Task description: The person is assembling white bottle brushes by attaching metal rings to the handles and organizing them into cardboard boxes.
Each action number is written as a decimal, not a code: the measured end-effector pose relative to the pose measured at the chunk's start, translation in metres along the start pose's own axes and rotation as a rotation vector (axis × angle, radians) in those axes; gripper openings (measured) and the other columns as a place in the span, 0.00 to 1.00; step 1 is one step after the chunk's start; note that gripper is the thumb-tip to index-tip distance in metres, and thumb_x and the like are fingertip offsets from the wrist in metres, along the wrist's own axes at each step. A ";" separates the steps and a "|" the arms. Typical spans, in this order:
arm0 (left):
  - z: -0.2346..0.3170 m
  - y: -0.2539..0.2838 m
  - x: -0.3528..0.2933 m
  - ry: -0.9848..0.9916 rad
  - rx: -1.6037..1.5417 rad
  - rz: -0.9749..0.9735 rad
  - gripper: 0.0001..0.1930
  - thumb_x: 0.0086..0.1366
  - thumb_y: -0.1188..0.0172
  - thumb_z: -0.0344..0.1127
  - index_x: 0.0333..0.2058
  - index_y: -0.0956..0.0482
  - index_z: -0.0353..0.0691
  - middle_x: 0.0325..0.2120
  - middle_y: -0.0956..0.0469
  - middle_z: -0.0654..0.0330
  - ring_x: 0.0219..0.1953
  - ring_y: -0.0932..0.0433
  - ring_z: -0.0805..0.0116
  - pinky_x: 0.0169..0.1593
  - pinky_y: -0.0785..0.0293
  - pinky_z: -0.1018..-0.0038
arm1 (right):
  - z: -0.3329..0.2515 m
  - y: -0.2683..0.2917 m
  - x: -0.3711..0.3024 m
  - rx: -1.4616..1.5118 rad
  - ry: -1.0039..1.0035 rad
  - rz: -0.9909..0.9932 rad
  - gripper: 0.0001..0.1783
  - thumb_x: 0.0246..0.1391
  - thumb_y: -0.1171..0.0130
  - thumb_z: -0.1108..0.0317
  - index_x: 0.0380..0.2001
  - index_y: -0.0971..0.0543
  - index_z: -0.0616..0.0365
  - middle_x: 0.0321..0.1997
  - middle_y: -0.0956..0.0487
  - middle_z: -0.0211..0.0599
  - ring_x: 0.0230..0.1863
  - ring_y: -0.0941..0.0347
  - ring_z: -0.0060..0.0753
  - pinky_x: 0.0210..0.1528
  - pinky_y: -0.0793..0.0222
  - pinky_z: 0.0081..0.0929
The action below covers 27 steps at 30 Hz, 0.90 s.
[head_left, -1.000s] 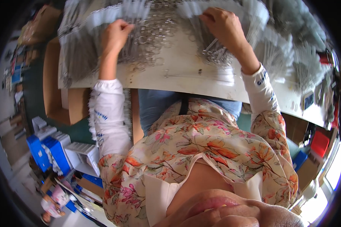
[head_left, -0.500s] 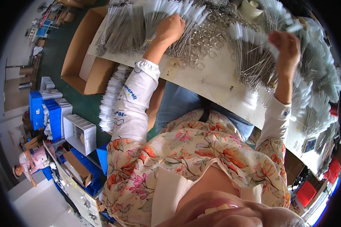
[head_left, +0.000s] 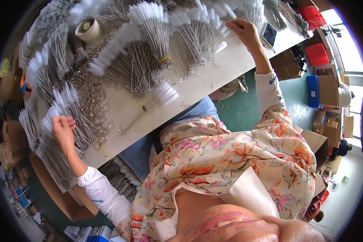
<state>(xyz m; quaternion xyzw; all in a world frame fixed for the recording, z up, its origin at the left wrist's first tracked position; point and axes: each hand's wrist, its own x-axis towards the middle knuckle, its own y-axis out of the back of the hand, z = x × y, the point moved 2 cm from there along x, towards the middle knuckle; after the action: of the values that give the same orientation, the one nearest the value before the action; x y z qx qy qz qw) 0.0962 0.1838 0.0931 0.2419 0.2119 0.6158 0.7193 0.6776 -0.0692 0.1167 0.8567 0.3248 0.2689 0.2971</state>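
Note:
My left hand (head_left: pixel 64 128) is over the bundled wire brushes (head_left: pixel 70 105) at the left end of the table, fingers curled. What they close on, if anything, is hidden. My right hand (head_left: pixel 244 31) is above the far right part of the table, thumb and fingers drawn together. A single wire brush (head_left: pixel 220 47) with white bristles slants just below it; I cannot tell whether the fingers hold it. Several more brushes with looped wire ends (head_left: pixel 143 74) lie in the middle, and a small group (head_left: pixel 155 101) lies near the front edge. Loose metal rings (head_left: pixel 93 97) are heaped beside the left bundles.
A cream-coloured round container (head_left: pixel 88 31) stands among the brushes at the back left. A phone (head_left: pixel 269 34) lies near the table's right end. A cardboard box (head_left: pixel 64 197) is below the left edge. Red bins (head_left: pixel 316 54) and a blue crate (head_left: pixel 313 90) are off to the right.
The view has swung toward the right, so the table appears tilted the other way. My right hand is now over the table's right part, my left hand still by the brush bundles at the left.

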 end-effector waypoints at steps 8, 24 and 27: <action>-0.096 0.149 0.024 0.236 0.526 0.292 0.17 0.59 0.44 0.46 0.31 0.21 0.35 0.20 0.26 0.60 0.21 0.32 0.72 0.26 0.35 0.77 | -0.009 0.005 -0.017 -0.461 0.152 -0.153 0.11 0.41 0.38 0.64 0.31 0.19 0.52 0.23 0.23 0.35 0.24 0.28 0.36 0.29 0.31 0.30; -0.172 0.157 0.013 0.446 0.116 0.251 0.11 0.58 0.42 0.39 0.33 0.25 0.37 0.21 0.28 0.65 0.13 0.40 0.78 0.12 0.52 0.79 | -0.007 0.032 0.053 -0.563 0.435 0.484 0.07 0.52 0.48 0.66 0.29 0.24 0.57 0.20 0.29 0.30 0.22 0.32 0.30 0.25 0.37 0.24; -0.167 0.156 0.009 0.464 0.113 0.260 0.09 0.59 0.44 0.37 0.33 0.25 0.38 0.21 0.29 0.66 0.12 0.42 0.78 0.12 0.53 0.80 | 0.010 0.028 0.050 -0.499 0.174 0.320 0.11 0.58 0.54 0.64 0.33 0.24 0.57 0.25 0.23 0.35 0.26 0.24 0.36 0.28 0.30 0.25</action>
<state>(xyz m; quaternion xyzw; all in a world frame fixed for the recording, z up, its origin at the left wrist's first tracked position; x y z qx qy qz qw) -0.1252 0.2266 0.0552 0.1591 0.3722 0.7293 0.5516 0.7274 -0.0545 0.1424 0.7713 0.1340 0.4561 0.4232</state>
